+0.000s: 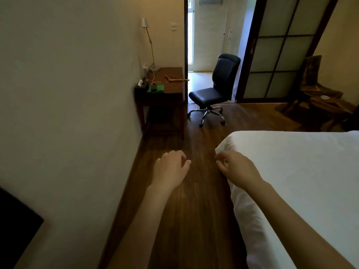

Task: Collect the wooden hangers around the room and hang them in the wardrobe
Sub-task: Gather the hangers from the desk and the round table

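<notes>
A wooden hanger (pixel 175 79) lies on the dark wooden desk (pixel 171 90) against the left wall, one end poking past the desk's right edge. My left hand (pixel 171 167) is stretched out over the floor, fingers loosely curled and holding nothing. Beside it, my right hand (pixel 238 168) hovers at the corner of the bed, fingers also loosely curled and empty. Both hands are well short of the desk. No wardrobe is in view.
A white bed (pixel 301 181) fills the right side. A black office chair (pixel 215 90) stands by the open doorway. On the desk are a lamp (pixel 147 41), a tissue box (pixel 141 87) and a green item (pixel 156 88). A wooden chair (pixel 314 88) stands at the far right. Wooden floor (pixel 194 210) runs between wall and bed.
</notes>
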Action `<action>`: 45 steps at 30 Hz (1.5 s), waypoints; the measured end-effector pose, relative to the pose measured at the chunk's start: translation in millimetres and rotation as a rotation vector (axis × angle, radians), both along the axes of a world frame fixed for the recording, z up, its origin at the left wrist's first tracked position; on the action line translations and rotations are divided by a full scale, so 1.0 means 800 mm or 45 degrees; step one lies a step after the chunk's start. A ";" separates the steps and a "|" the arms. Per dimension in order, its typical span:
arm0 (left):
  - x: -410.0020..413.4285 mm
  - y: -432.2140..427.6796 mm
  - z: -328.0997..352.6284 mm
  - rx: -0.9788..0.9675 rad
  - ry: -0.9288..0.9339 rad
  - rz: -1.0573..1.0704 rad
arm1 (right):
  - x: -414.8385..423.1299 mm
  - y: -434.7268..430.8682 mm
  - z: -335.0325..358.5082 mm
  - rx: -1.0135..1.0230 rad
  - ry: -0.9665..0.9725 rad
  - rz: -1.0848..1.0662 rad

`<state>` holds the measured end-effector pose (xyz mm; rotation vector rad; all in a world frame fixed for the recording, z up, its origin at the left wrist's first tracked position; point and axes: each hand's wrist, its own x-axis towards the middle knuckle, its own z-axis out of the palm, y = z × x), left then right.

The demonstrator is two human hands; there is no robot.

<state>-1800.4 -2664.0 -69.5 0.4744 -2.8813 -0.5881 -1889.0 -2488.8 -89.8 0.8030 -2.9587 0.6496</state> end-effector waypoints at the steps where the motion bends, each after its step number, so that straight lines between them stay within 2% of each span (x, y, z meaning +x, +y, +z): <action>1: -0.025 -0.016 -0.005 0.001 -0.011 -0.006 | -0.026 -0.015 -0.004 -0.007 -0.009 0.002; 5: -0.159 -0.083 -0.024 0.007 -0.045 -0.024 | -0.159 -0.084 -0.028 -0.002 -0.050 0.012; 7: -0.193 -0.099 -0.022 0.014 -0.064 -0.048 | -0.191 -0.100 -0.028 0.006 -0.078 0.032; 9: -0.308 -0.148 -0.033 0.025 -0.076 -0.011 | -0.316 -0.148 -0.039 0.010 -0.088 0.037; 11: -0.338 -0.171 -0.032 0.042 -0.090 -0.017 | -0.346 -0.165 -0.034 0.026 -0.100 0.076; 15: -0.509 -0.263 -0.033 0.095 -0.083 0.064 | -0.526 -0.259 -0.023 0.012 -0.062 0.126; 22: -0.745 -0.385 -0.057 0.160 -0.061 0.095 | -0.752 -0.384 -0.037 0.093 -0.053 0.241; 26: -0.909 -0.456 -0.070 0.144 -0.017 0.057 | -0.900 -0.451 -0.050 0.081 -0.049 0.204; 29: -1.041 -0.504 -0.069 0.150 -0.076 -0.004 | -1.011 -0.494 -0.048 0.093 -0.098 0.129; 38: -1.383 -0.572 -0.078 0.115 -0.210 -0.170 | -1.310 -0.562 -0.070 0.123 -0.157 0.035; 41: -1.488 -0.591 -0.095 0.142 -0.245 -0.155 | -1.416 -0.579 -0.089 0.110 -0.149 0.052; 45: -1.626 -0.629 -0.119 0.179 -0.244 0.024 | -1.585 -0.627 -0.106 0.154 -0.168 0.200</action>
